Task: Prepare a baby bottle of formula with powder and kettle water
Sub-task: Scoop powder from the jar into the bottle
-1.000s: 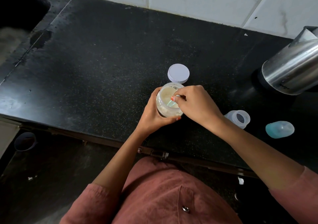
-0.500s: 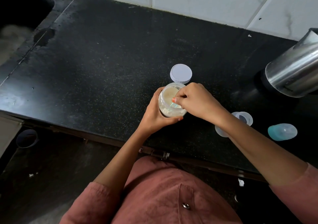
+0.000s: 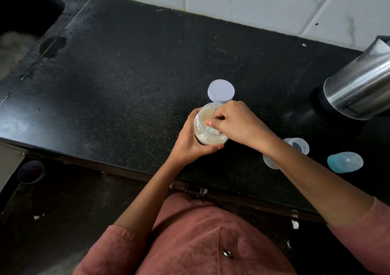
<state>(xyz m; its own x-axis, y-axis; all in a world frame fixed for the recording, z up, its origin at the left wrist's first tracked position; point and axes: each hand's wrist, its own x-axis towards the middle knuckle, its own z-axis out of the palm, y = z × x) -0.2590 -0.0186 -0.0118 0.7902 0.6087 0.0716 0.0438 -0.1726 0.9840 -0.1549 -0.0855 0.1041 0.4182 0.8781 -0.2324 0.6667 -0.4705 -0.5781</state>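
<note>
Black speckled stone desk (image 3: 126, 84), glossy, pale sheen toward left front edge. White marbled wall tiles (image 3: 253, 4) behind, thin grey joints. Dark sink (image 3: 25, 10) at far left. Damp patch (image 3: 52, 46) beside sink. Dark floor (image 3: 63, 232) below, white scraps (image 3: 37, 217), small round tub (image 3: 31, 171).

The kettle (image 3: 358, 91) is cut off by the right edge.

lid (image 3: 221, 90) behind jar (image 3: 205, 131)
</note>
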